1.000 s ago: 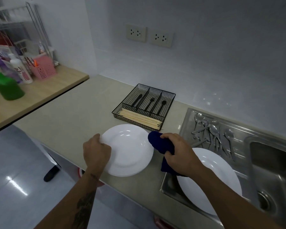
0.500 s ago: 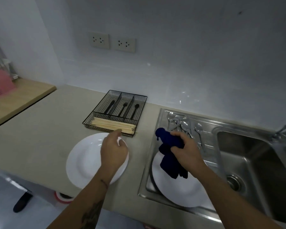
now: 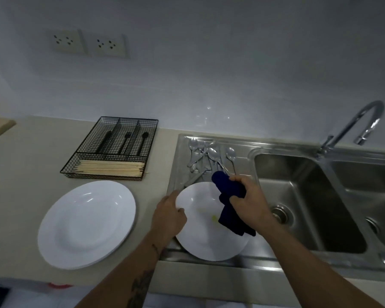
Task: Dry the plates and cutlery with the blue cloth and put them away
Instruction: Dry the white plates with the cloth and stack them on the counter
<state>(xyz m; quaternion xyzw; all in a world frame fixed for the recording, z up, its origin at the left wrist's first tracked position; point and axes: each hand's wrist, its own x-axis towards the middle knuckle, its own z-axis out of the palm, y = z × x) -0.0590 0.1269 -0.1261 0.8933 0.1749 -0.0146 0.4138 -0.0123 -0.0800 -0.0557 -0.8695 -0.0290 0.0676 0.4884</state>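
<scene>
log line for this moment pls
left hand grips round white plate on steel drainboard | right hand holds dark blue cloth above it

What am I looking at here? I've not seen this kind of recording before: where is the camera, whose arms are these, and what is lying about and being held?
There is no machine: a person works with bare hands, and the only camera sits on their head, looking forward and down, so both arms reach in from the bottom edge.

The left hand grips the rim of a white plate that sits on the steel draining board beside the sink. The right hand holds a bunched blue cloth over that plate. A small yellowish speck shows on the plate.

Behind the plate lie loose metal spoons, not yet put away. To the left, on the beige counter, is a stack of white plates, apart from the sink. Behind that stands a black wire cutlery tray with dark utensils in its compartments and pale wooden sticks along the front section.
</scene>
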